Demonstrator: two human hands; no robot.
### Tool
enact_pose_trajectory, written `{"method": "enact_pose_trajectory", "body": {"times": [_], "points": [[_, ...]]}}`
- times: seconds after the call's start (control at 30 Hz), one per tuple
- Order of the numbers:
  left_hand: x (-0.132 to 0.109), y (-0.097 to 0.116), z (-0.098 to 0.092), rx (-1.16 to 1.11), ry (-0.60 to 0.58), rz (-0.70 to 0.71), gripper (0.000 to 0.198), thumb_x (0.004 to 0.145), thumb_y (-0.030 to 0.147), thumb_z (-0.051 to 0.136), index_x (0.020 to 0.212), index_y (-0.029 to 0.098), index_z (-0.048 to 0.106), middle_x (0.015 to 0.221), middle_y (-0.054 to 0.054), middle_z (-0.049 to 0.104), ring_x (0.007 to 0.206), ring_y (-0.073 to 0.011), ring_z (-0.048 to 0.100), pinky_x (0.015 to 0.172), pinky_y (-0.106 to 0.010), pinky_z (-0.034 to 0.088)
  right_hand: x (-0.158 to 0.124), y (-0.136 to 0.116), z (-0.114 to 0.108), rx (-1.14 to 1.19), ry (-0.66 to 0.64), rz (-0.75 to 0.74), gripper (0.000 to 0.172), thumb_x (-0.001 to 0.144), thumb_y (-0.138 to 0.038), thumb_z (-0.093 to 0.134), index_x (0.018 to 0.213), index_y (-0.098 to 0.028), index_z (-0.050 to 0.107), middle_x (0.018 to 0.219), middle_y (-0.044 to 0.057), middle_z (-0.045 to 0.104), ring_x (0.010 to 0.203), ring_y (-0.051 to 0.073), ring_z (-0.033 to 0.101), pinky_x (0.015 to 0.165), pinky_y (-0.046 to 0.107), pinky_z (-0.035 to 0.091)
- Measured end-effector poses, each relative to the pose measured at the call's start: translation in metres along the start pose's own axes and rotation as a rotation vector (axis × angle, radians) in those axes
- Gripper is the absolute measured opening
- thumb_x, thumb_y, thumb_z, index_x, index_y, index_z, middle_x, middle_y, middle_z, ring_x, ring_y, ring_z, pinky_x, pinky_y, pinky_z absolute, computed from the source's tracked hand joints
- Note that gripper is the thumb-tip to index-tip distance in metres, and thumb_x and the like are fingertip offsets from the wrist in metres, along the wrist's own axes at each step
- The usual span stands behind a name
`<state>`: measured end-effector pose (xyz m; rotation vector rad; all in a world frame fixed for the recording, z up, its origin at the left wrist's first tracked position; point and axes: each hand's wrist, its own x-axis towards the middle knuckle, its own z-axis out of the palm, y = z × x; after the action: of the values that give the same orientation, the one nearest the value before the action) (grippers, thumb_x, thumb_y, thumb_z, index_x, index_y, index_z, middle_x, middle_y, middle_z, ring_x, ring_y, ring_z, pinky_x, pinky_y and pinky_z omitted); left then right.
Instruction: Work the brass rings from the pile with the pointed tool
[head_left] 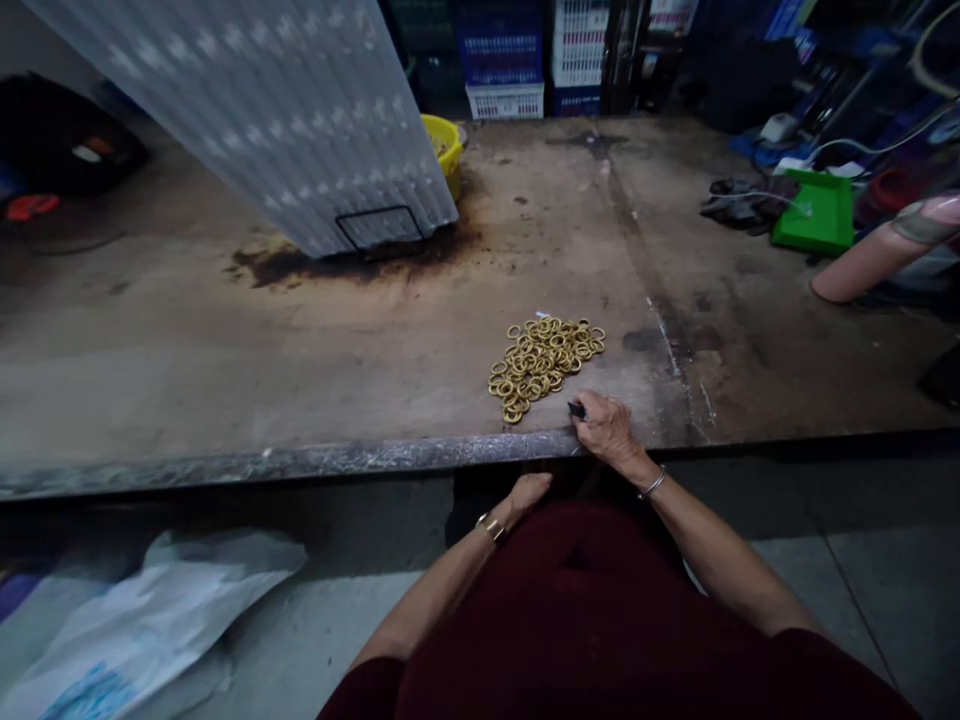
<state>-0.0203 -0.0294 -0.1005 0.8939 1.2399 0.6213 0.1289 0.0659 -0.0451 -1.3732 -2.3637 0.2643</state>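
Observation:
A loose pile of gold-coloured metal rings [546, 358] lies on the wooden table near its front edge. My right hand [606, 428] rests just right of the pile, closed round a small black object [577, 409] whose kind I cannot make out. The object's dark end points toward the rings without touching them. Below the table edge, close to my body, my left hand [529, 490] is curled in, its fingers mostly out of sight. Whatever it may hold is hidden.
On the table [187, 370] a tall grey ribbed panel [300, 130] leans in a black wire stand, with a yellow basin [445, 150] behind it. Rightward are a green tray [816, 212] and a pink cylinder [862, 265]. A white plastic bag [165, 610] lies low at left.

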Motion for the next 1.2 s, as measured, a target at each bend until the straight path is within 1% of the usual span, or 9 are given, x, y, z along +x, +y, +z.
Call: {"method": "enact_pose_trajectory", "body": {"times": [0.1,0.17,0.23,0.33,0.43,0.57,0.77,1.07,1.2], "points": [[-0.022,0.020,-0.002,0.057,-0.051,-0.012,0.035,0.082,0.044,0.056,0.092,0.012,0.068,0.074,-0.003,0.065,0.070,-0.0179,0.058,0.066,-0.029,0.047,0.001,0.005,0.003,0.057,0.045,-0.028,0.013,0.078,-0.017,0.051,0.084,-0.020,0.061,0.080,0.004,0.069,0.072,0.017,0.059,0.067,0.026,0.036],[-0.043,0.036,-0.003,0.145,-0.128,0.075,0.034,0.079,0.041,0.059,0.100,0.015,0.067,0.079,-0.001,0.066,0.072,-0.0169,0.058,0.068,-0.028,0.046,0.007,0.014,0.001,0.105,0.058,-0.032,0.014,0.079,-0.017,0.049,0.086,-0.020,0.062,0.082,0.005,0.069,0.074,0.017,0.060,0.069,0.025,0.039],[-0.064,0.050,-0.005,0.226,-0.091,0.228,0.027,0.081,0.036,0.056,0.097,0.018,0.068,0.090,-0.003,0.068,0.083,-0.0175,0.060,0.076,-0.028,0.046,0.019,0.028,-0.003,0.129,0.091,0.009,0.017,0.081,-0.018,0.048,0.089,-0.019,0.062,0.085,0.006,0.068,0.079,0.018,0.060,0.072,0.025,0.041],[-0.076,0.060,-0.017,0.299,0.321,0.471,0.022,0.086,0.033,0.049,0.086,0.017,0.066,0.083,-0.005,0.068,0.079,-0.0170,0.062,0.076,-0.028,0.048,0.052,0.056,-0.010,0.082,0.169,0.158,0.023,0.081,-0.020,0.046,0.097,-0.019,0.064,0.092,0.008,0.067,0.084,0.020,0.060,0.074,0.028,0.043],[-0.059,0.058,-0.038,0.400,0.759,0.671,0.017,0.084,0.030,0.052,0.092,0.018,0.063,0.088,-0.006,0.066,0.085,-0.0189,0.063,0.081,-0.033,0.050,0.091,0.080,-0.012,0.030,0.181,0.271,0.029,0.083,-0.021,0.043,0.103,-0.017,0.064,0.098,0.011,0.066,0.086,0.021,0.060,0.075,0.029,0.043],[-0.016,0.053,-0.060,0.584,0.973,0.713,0.033,0.082,0.035,0.057,0.111,0.017,0.056,0.108,-0.013,0.060,0.106,-0.0257,0.058,0.093,-0.044,0.046,0.134,0.088,-0.004,0.001,0.111,0.309,0.032,0.086,-0.026,0.045,0.111,-0.020,0.064,0.106,0.009,0.067,0.089,0.021,0.061,0.075,0.029,0.043],[0.018,0.056,-0.063,0.820,0.992,0.660,0.053,0.083,0.040,0.057,0.129,0.016,0.044,0.128,-0.020,0.050,0.124,-0.0327,0.045,0.100,-0.053,0.038,0.150,0.072,0.009,0.009,0.012,0.152,0.029,0.087,-0.031,0.049,0.109,-0.024,0.066,0.107,0.007,0.069,0.091,0.021,0.063,0.075,0.028,0.044],[0.025,0.068,-0.059,0.973,0.945,0.599,0.058,0.081,0.045,0.058,0.129,0.015,0.046,0.131,-0.024,0.047,0.124,-0.0356,0.044,0.096,-0.053,0.040,0.106,0.055,0.008,0.095,-0.035,-0.197,0.020,0.087,-0.028,0.052,0.100,-0.021,0.066,0.095,0.007,0.069,0.085,0.017,0.061,0.073,0.026,0.043],[0.024,0.069,-0.057,0.995,0.934,0.586,0.057,0.081,0.044,0.058,0.129,0.015,0.046,0.130,-0.022,0.049,0.124,-0.0348,0.045,0.097,-0.052,0.040,0.110,0.056,0.004,0.220,-0.027,-0.262,0.019,0.089,-0.026,0.048,0.091,-0.020,0.065,0.082,0.004,0.066,0.074,0.014,0.058,0.069,0.023,0.042]]}}
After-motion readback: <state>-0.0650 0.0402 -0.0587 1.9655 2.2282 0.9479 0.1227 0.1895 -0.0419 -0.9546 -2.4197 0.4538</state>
